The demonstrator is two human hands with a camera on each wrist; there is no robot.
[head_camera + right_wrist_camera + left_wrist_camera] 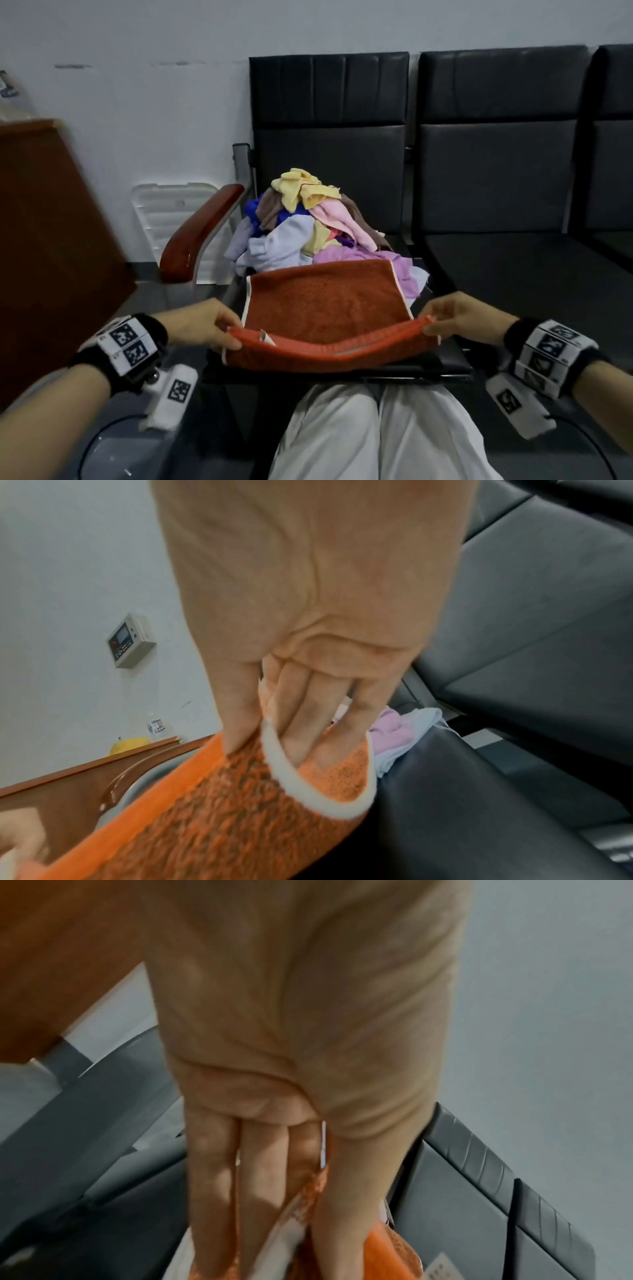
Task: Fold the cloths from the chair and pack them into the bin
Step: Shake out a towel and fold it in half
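Note:
An orange cloth [325, 305] with white edging lies spread on the front of the black chair seat [445, 356]. Its near edge is lifted and curls over. My left hand [219, 330] pinches the near left corner, and my right hand [442, 320] pinches the near right corner. In the left wrist view, my left hand [301, 1218] holds the orange cloth [390, 1250] between thumb and fingers. The right wrist view shows my right hand [274, 737] pinching the orange cloth [222, 804] at its white hem. Behind it, a heap of coloured cloths [308, 222] sits on the same seat. No bin is in view.
A red-brown armrest [202, 229] flanks the chair on the left. A white plastic lid [174, 212] leans against the wall behind it. A brown wooden desk [51, 240] stands at the left. More black seats [513, 205] continue to the right. My knees in white trousers [376, 431] are below.

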